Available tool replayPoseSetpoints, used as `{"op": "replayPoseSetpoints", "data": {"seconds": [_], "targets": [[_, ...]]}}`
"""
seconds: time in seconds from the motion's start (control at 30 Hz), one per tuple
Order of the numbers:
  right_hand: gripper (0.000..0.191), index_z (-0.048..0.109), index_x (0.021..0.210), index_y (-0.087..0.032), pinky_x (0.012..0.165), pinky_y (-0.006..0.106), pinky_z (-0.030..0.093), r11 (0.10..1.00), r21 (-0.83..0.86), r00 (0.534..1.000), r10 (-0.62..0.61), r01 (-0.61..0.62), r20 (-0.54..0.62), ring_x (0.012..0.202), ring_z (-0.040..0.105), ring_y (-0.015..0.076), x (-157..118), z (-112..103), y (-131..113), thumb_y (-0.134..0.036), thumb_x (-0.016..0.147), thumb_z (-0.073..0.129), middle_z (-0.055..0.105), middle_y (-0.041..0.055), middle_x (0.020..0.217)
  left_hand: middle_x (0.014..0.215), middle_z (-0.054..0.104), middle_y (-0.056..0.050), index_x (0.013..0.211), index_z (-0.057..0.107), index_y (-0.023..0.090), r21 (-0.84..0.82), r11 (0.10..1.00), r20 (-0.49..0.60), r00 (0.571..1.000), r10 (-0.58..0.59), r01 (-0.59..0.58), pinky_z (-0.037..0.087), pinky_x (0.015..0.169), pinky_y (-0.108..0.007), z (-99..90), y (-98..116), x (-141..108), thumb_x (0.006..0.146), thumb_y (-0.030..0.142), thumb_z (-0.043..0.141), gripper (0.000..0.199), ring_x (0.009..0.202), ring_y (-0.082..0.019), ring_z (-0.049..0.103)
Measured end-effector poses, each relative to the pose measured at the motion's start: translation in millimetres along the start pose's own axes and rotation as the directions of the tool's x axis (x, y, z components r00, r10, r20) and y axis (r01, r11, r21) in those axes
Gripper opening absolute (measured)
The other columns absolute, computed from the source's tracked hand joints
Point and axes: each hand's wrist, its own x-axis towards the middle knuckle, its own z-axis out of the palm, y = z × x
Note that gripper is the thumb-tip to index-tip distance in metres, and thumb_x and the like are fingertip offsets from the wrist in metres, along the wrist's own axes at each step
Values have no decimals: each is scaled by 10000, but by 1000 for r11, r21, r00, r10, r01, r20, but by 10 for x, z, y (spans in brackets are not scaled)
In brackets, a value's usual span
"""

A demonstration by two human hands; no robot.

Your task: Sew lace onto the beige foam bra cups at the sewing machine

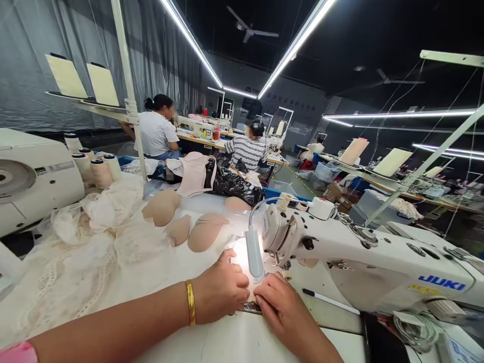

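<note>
Under the lit grey lamp [254,254] of a white JUKI sewing machine [363,257], both hands are close together at the needle area. My left hand [221,287], with a gold bracelet [190,302] at the wrist, has its fingers bent down on pale fabric [240,252] in bright light. Just to its right, my right hand [282,305] is closed, thumb and fingers pressed together at the fabric's near edge. What lies between its fingertips is too small to make out. The needle is hidden behind the lamp.
Beige cups [207,233] lie beyond my left hand. White lace [86,257] covers the table's left side, near thread cones [101,171]. A black-and-white pen [330,301] lies right of my right hand. Black plastic [238,185] is piled at the back; two people sit farther off.
</note>
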Motion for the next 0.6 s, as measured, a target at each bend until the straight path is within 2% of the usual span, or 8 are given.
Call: {"op": "replayPoseSetpoints", "data": {"seconds": [0.23, 0.33, 0.43, 0.5, 0.6], "targets": [[250, 649, 1031, -259, 687, 334, 462, 996, -67, 997, 53, -57, -60, 796, 574, 216, 62, 82, 62, -167, 1044, 418, 601, 46, 914, 656, 596, 37, 658, 529, 177, 33, 996, -37, 996, -80, 81, 271, 961, -517, 132, -59, 76, 845, 73, 613, 229, 625, -154, 501], [232, 635, 1036, -250, 677, 340, 468, 992, -82, 993, 93, -99, -74, 800, 592, 223, 83, 114, 78, -181, 1037, 413, 617, 55, 941, 660, 601, 11, 665, 558, 172, 57, 993, -26, 995, -101, 102, 269, 952, -534, 202, -111, 109, 813, 58, 622, 198, 650, -168, 517], [222, 623, 1001, -238, 695, 367, 487, 983, -99, 986, 150, -157, -75, 840, 613, 252, 105, 129, 78, -202, 1034, 407, 629, 68, 952, 697, 627, -4, 716, 608, 176, 58, 991, -12, 992, -123, 123, 275, 947, -533, 238, -178, 148, 847, 73, 619, 167, 710, -194, 554], [230, 621, 985, -237, 692, 375, 494, 977, -119, 982, 170, -179, -81, 837, 622, 261, 123, 137, 90, -218, 1037, 398, 633, 70, 938, 742, 658, -15, 759, 637, 183, 53, 989, 23, 990, -141, 139, 286, 945, -533, 226, -203, 183, 896, 103, 604, 162, 754, -214, 582], [260, 634, 1021, -238, 675, 375, 492, 969, -168, 980, 166, -183, -108, 813, 640, 264, 128, 161, 164, -228, 1042, 376, 655, 78, 926, 859, 713, -42, 870, 678, 184, 71, 976, 136, 967, -213, 205, 317, 956, -542, 152, -141, 211, 965, 182, 600, 123, 837, -248, 631]]}}
